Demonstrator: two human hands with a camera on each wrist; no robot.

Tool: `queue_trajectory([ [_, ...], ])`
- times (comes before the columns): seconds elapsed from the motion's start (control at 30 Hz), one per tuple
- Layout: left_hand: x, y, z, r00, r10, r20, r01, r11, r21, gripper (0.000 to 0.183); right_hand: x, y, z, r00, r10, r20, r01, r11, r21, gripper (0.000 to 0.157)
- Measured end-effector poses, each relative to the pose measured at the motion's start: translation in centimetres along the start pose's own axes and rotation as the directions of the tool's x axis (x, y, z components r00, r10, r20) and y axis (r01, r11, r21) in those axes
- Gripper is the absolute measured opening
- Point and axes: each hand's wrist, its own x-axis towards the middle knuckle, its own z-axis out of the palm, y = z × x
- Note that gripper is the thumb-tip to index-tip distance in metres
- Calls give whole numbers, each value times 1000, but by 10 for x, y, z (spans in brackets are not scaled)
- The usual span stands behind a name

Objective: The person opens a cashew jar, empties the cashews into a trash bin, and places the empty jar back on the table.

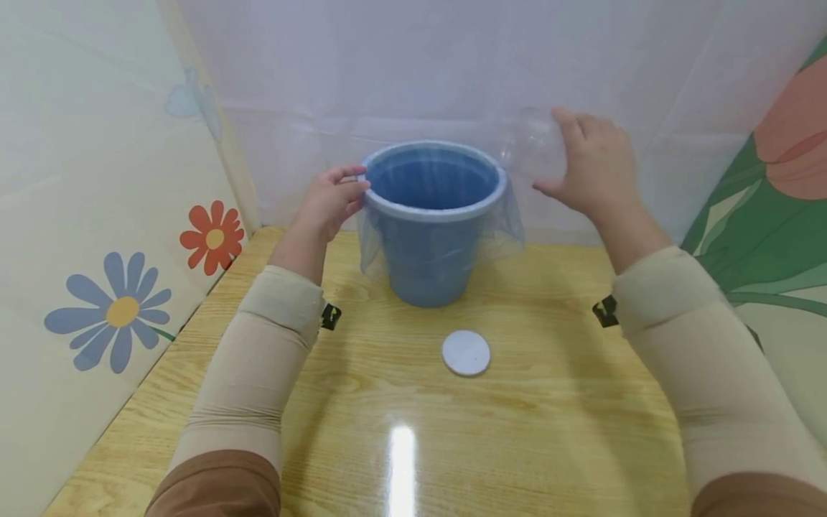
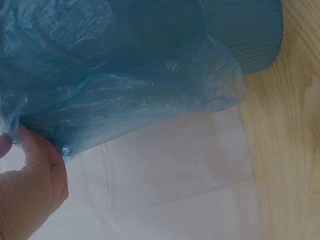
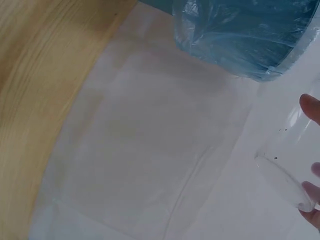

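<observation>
A blue trash bin (image 1: 426, 269) stands upright on the table, lined with a thin translucent bag (image 1: 371, 240) folded out over its rim. My left hand (image 1: 331, 201) is at the bin's left rim; in the left wrist view its thumb and fingers pinch the bag's edge. To the right of the bin, my right hand (image 1: 597, 159) grips a clear cup (image 1: 533, 140) in the air, tipped sideways toward the bin's opening. The right wrist view shows a few dark specks on the cup (image 3: 280, 150). Part of the cup is out of frame there.
A round white disc (image 1: 466, 353), like a lid or coaster, lies on the wood-grain table (image 1: 517, 431) in front of the bin. White sheeting (image 1: 388, 64) hangs right behind the bin. A flower-printed panel (image 1: 84, 215) borders the left side, another the right.
</observation>
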Motion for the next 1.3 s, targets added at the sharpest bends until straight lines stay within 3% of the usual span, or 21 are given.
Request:
queue_trajectory([
  [0.23,0,1,2,1000,10,-12,-10,1000,18,39,-7,9,3,989,116,94,-130,977,169,109],
  [0.4,0,2,2,1000,10,-11,-10,1000,13,39,-18,13,8,984,161,78,-177,940,291,111],
  [0.63,-1,2,2,1000,4,-13,-3,1000,30,40,-40,13,16,964,245,98,-262,841,473,114],
  [0.83,-1,1,0,1000,1,-16,-1,1000,31,40,-57,9,25,953,275,129,-300,787,539,113],
  [0.93,0,0,0,1000,-3,-17,3,999,33,40,-65,9,30,946,286,150,-318,737,596,108],
  [1.13,0,0,0,1000,2,-17,-1,999,40,40,-82,9,41,926,315,206,-363,602,712,100],
  [1.3,-1,0,2,1000,1,-6,-1,1000,22,40,-101,11,55,923,326,205,-353,505,788,95],
])
